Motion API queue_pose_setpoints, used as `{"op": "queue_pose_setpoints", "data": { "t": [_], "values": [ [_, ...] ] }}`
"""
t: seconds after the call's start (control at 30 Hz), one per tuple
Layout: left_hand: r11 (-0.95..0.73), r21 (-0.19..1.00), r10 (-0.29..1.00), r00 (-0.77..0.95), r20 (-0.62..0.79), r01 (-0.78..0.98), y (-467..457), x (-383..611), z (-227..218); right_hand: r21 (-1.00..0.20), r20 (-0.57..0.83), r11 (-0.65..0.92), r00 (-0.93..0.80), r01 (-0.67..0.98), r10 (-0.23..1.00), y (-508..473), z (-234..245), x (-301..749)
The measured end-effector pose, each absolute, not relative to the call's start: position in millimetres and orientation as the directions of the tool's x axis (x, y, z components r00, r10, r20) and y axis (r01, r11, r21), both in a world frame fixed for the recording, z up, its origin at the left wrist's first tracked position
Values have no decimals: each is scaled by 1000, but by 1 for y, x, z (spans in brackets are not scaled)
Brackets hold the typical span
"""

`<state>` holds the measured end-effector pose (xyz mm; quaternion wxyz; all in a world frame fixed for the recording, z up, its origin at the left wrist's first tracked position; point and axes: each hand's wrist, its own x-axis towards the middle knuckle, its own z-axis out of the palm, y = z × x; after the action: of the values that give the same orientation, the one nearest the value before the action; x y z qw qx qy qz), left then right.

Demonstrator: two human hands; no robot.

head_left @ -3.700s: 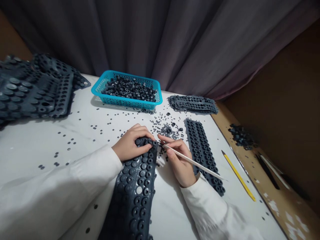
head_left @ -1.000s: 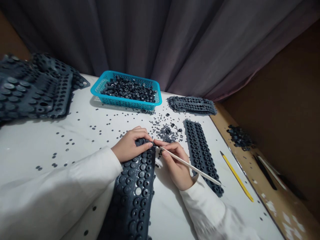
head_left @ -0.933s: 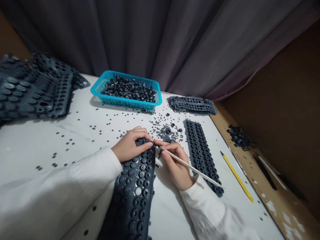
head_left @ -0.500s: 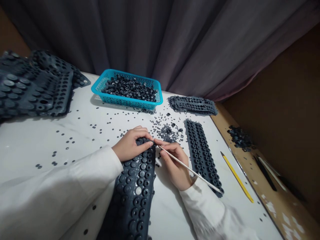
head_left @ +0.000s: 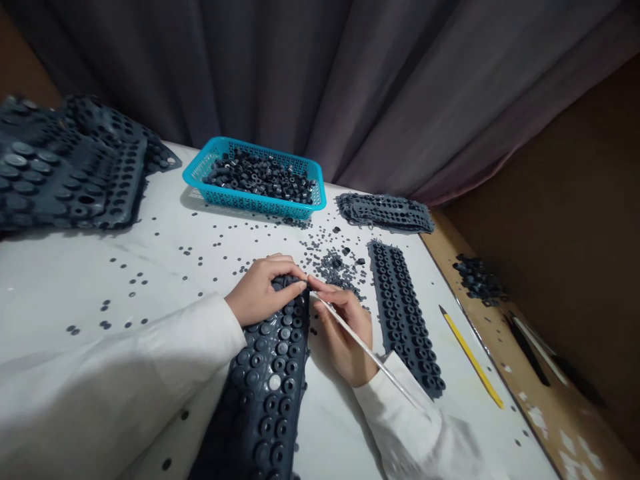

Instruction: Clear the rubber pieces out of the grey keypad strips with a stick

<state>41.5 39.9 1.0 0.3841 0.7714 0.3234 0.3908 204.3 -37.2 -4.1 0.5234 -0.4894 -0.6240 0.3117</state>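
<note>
A long dark rubber strip (head_left: 270, 380) studded with round rings lies on the white table (head_left: 165, 267), running toward me. My left hand (head_left: 263, 293) rests curled over its far end, fingers pressed on the rings. My right hand (head_left: 343, 327) pinches a thin white stick (head_left: 367, 350) like a pen. The stick's tip touches the strip's far edge beside my left fingertips.
A turquoise basket (head_left: 257, 183) of dark rings stands at the back. A second ring strip (head_left: 403, 313) lies to the right, a flat stack of strips (head_left: 385, 210) behind it. A heap of dark sheets (head_left: 65, 167) fills the far left. A yellow pencil (head_left: 470, 357) lies right. Small dark discs are scattered about.
The white stick has swung so that its rear end points closer to my right sleeve. My left hand stays on the strip's far end. The view has shifted slightly.
</note>
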Motion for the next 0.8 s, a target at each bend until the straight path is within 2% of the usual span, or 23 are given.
{"op": "queue_pose_setpoints", "data": {
  "t": [0.37,0.43,0.63,0.8],
  "values": [
    [-474,857,809,484,334,203,40,42,1,-888,365,339,27,312,931,-37,-3,205],
    [-472,857,808,490,327,206,40,41,1,-910,342,321,40,261,939,-38,-3,205],
    [-454,872,807,498,316,182,40,39,1,-978,202,206,85,-43,976,-38,1,202],
    [-403,887,842,470,264,224,40,39,0,-974,167,182,110,-138,980,-37,0,203]
  ]
}}
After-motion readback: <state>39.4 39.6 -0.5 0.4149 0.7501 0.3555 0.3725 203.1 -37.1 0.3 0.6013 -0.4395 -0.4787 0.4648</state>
